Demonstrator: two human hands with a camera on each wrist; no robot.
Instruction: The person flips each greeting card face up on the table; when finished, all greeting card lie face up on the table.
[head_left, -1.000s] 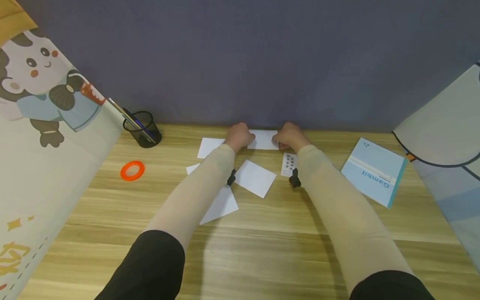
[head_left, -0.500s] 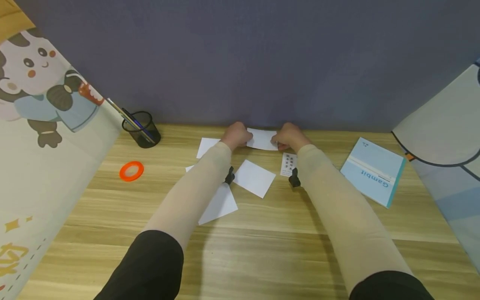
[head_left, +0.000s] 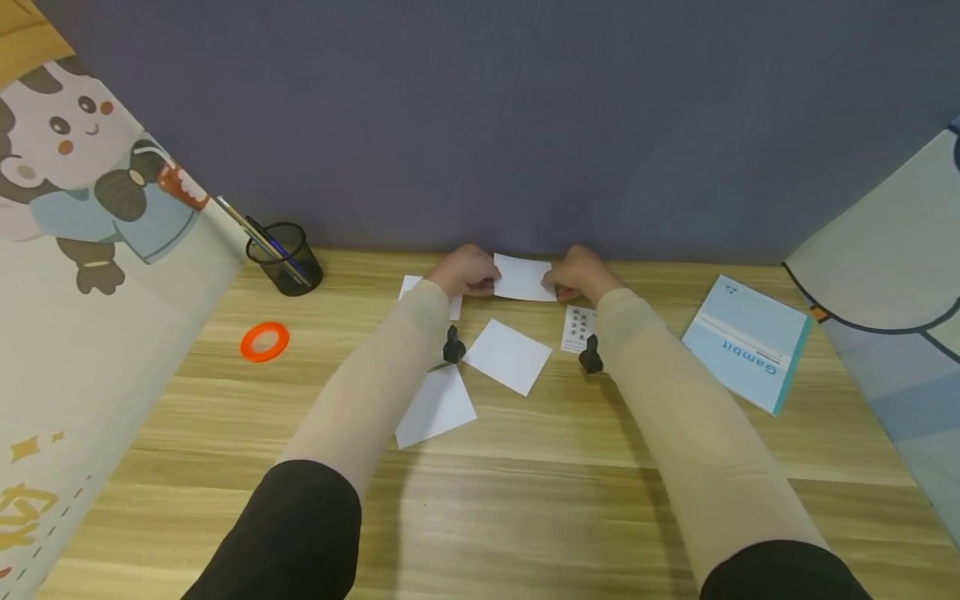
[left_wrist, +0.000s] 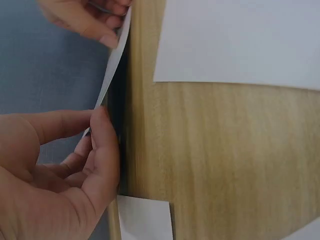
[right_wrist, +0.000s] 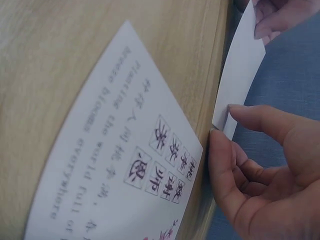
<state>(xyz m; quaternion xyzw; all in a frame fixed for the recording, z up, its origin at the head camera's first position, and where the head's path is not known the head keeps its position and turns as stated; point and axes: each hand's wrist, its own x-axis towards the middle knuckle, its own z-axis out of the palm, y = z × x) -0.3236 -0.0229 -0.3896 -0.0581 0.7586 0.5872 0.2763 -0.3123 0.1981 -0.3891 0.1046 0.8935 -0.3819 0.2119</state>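
A small white paper card (head_left: pixel 525 277) is held up between both hands by the back of the table. My left hand (head_left: pixel 463 271) pinches its left end between thumb and fingers. At the opposite end, the right hand (head_left: pixel 579 273) grips the card with thumb on the near face and curled fingers behind. Seen edge-on in the left wrist view, the card (left_wrist: pixel 111 72) bends slightly and stands tilted. In the right wrist view a printed card (right_wrist: pixel 115 145) with Chinese characters and English lines lies below the right hand (right_wrist: pixel 270 170).
Other white cards lie around: one in the middle (head_left: pixel 510 357), one nearer (head_left: pixel 438 408), one partly under the left wrist (head_left: pixel 456 308). A black mesh pen cup (head_left: pixel 288 262) and an orange tape roll (head_left: pixel 264 342) stand left. A blue notebook (head_left: pixel 750 342) lies right. A grey partition (head_left: pixel 525 125) borders the back.
The held card has tilted up off the table and curved a little. My left hand has shifted slightly left, uncovering more of its left end; the right hand has stayed nearly still.
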